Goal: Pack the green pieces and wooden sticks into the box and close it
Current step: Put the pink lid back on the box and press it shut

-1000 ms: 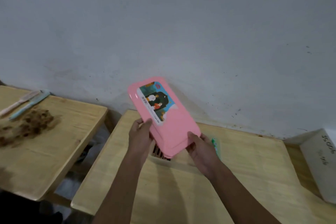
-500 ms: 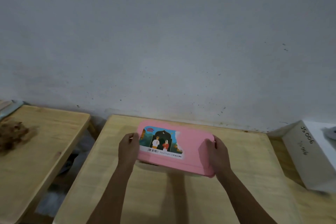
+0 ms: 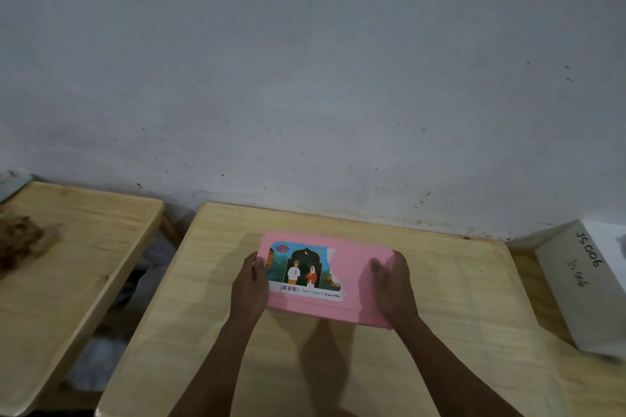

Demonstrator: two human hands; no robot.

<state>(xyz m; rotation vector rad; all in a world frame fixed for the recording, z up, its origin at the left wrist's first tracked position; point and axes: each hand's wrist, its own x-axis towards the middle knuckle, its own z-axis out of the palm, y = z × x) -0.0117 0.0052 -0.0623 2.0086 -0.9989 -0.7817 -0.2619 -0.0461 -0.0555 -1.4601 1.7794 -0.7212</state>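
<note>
A: While both hands are bracketing it, where is the pink box (image 3: 352, 284) lying?

B: It is sitting flat on the middle wooden desk (image 3: 440, 298), toward the far edge by the grey wall (image 3: 305, 78), with its lid facing up. Whether the lid is fully seated cannot be told.

A: How is the left hand (image 3: 249, 291) engaging it?

B: It is gripping the box's left end; its fingers (image 3: 252, 264) are curling around that edge, just beside the printed label (image 3: 305, 272), and are closed on the box.

A: And the right hand (image 3: 394, 291)?

B: It is pressing on the right end, fingers (image 3: 377, 269) spreading flat over the lid while the palm is wrapping the outer edge. Both forearms are reaching in from the bottom of the frame.

A: What is the label showing?

B: It is displaying two cartoon figures under a dark arch, with a barcode strip beneath; its right margin is looking torn.

A: What else is occupying the scene?

B: A second wooden desk (image 3: 84, 264) is standing to the left, apart from the first, carrying a brown crumbly heap (image 3: 20, 240). A white carton (image 3: 582, 284) with handwritten marks is lying at the right, well apart from the box.
</note>
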